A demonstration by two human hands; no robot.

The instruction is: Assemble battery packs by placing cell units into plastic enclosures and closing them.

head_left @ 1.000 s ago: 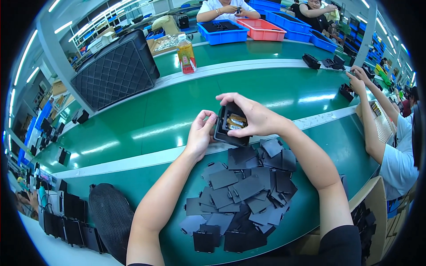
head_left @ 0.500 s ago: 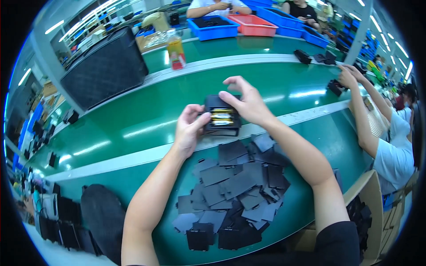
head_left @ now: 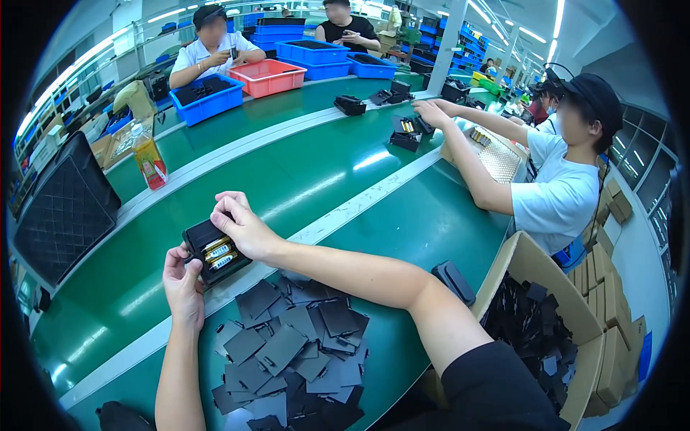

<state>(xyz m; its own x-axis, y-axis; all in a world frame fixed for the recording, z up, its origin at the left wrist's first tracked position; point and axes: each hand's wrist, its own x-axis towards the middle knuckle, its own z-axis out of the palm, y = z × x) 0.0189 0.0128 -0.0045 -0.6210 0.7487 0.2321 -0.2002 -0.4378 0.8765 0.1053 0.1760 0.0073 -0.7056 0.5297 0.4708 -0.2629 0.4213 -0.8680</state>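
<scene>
A black battery case (head_left: 203,234) with its compartment uncovered is held over the edge strip of the bench. Gold-coloured batteries (head_left: 219,254) lie side by side inside it. My left hand (head_left: 185,286) grips the case's left lower side, thumb in front and fingers behind. My right hand (head_left: 249,228) is closed at the upper right of the case, fingers curled and thumb bent over its rim; whether a small part is under the thumb is hidden. Just below both hands a loose pile of flat dark-grey covers (head_left: 287,345) is spread over the green bench (head_left: 399,287).
An open cardboard box (head_left: 503,276) of dark parts stands at my right, beside a black oblong object (head_left: 453,282). A co-worker's arm (head_left: 474,169) reaches to another battery case (head_left: 407,133). Across the green belt stand a drink bottle (head_left: 149,158), a red bin (head_left: 267,77) and blue bins (head_left: 207,100).
My view has swung to the right, so the bench contents sit further left. My right hand's fingers have curled in closer on the case; my left hand keeps its grip.
</scene>
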